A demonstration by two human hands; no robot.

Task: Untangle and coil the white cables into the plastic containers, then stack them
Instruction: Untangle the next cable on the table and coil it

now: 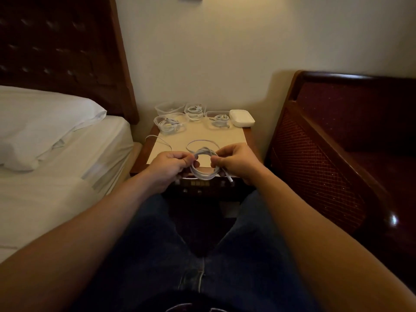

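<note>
A: Where is the cable?

B: The white cable coil (204, 164) hangs between both hands, above the near edge of the table (216, 136). The left hand (170, 166) pinches the coil's left side; the right hand (236, 162) has fingers curled round its right side. Both grips are closed on it.

A: How will it handle?

B: Light, soft and springy, I judge. The loops will want to open once released, so hold across all strands at once, where the fingers sit now.

A: Which way does it lie?

B: The ring faces roughly up and toward the person, tilted, a little longer from the far left to the near right. One plug end (230, 179) sticks out below the right grip, pointing down and to the right. A loose loop (202, 143) trails beyond the grips onto the table.

A: And the containers?

B: Well beyond the grips, at the far edge: the empty plastic container (167, 107) is the likely target; three others (171, 123) already hold coils.
</note>
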